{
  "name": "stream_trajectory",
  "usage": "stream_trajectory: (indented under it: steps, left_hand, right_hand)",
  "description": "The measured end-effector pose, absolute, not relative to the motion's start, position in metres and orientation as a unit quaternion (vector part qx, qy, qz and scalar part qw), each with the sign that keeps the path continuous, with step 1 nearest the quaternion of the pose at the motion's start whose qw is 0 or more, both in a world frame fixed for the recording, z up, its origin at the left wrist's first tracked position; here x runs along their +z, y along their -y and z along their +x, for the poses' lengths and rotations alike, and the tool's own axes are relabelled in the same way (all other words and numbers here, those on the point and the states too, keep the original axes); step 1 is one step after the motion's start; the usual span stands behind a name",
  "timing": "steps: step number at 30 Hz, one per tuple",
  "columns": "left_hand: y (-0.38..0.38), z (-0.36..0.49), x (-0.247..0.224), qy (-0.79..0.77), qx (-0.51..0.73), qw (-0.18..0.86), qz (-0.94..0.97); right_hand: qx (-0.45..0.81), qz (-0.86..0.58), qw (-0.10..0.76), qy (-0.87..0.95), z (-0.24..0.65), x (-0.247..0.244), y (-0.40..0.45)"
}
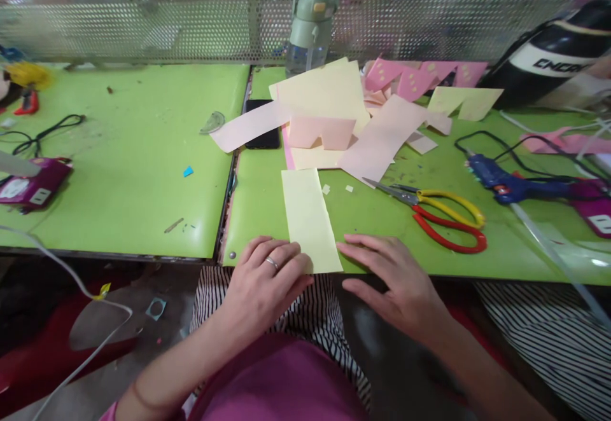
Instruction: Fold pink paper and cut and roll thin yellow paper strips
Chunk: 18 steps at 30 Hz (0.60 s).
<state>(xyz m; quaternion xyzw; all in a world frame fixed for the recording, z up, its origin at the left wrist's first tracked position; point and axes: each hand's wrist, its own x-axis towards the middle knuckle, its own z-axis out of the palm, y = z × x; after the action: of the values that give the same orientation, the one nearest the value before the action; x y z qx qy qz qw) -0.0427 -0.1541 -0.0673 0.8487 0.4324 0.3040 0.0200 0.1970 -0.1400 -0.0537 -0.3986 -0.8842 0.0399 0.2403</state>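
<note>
A pale yellow strip of paper (310, 217) lies lengthwise at the front edge of the green table. My left hand (270, 275), with a ring on one finger, is on its lower left corner; the fingers are bent and close together over the paper, the thumb by its bottom edge. Just right of the strip, my right hand (391, 278) is open, thumb and fingers apart, holding nothing. Scissors (429, 211) with one yellow and one red handle lie beyond it. Behind the strip is a pile of pink and cream paper (319, 87), with a folded pink piece (322, 131) on top.
A dark phone (262, 135) lies partly under a pink strip. A green water bottle (311, 33) stands by the perforated metal screen (191, 27). On the right are a blue glue gun (506, 179), cables and a black bottle (548, 58). A gap (233, 173) divides the tabletops.
</note>
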Motion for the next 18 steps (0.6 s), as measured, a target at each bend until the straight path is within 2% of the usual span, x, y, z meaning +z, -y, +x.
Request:
stream_trajectory:
  steps: [2,7,13,18]
  left_hand:
    - [0.154,-0.041,-0.067,-0.435,0.299,0.007,0.849]
    - [0.152,-0.037,-0.067,-0.438,0.290,0.001,0.851]
    - [0.151,-0.037,-0.070,-0.436,0.271,0.011,0.858]
    - [0.151,-0.036,-0.069,-0.426,0.280,0.001,0.860]
  right_hand:
    - [0.002,-0.399,0.225,0.889,0.200,-0.049,0.140]
    - [-0.092,-0.527,0.243,0.809,0.233,-0.038,0.129]
    - [-0.144,-0.577,0.123,0.795,0.287,-0.045,0.119]
    - [-0.125,-0.590,0.122,0.789,0.309,-0.040,0.109]
